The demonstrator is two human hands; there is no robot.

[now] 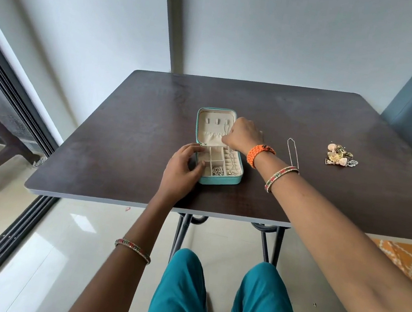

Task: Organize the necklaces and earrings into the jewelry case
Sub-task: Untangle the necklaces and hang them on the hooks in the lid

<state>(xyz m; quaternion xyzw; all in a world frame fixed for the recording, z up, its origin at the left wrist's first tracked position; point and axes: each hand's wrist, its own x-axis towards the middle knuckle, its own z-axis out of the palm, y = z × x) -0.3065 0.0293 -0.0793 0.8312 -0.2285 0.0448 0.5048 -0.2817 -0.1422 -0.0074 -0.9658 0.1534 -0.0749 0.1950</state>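
A dark table point(126, 120) carries an open teal jewelry case point(220, 181), positioned left of centre and toward the near edge. Its lid point(212, 124) lies folded back on the far side, showing a cream lining with tabs and a gathered pocket. The base is divided into cream compartments; one near compartment contains a silver chain point(217, 170). The left hand point(184, 165) rests on the left edge of the base, fingers curled over the rim and gripping it. The right hand point(244, 134) is at the right side of the lid, fingers bunched toward the pocket; whether it pinches anything cannot be determined, since the fingertips are too small to resolve. An orange band point(259, 154) and a bangle point(280, 178) sit on the right wrist. A necklace point(292, 153) lies stretched out on the table right of the case, apart from it. A pile of earrings point(340, 155) lies farther right, well apart from the case.
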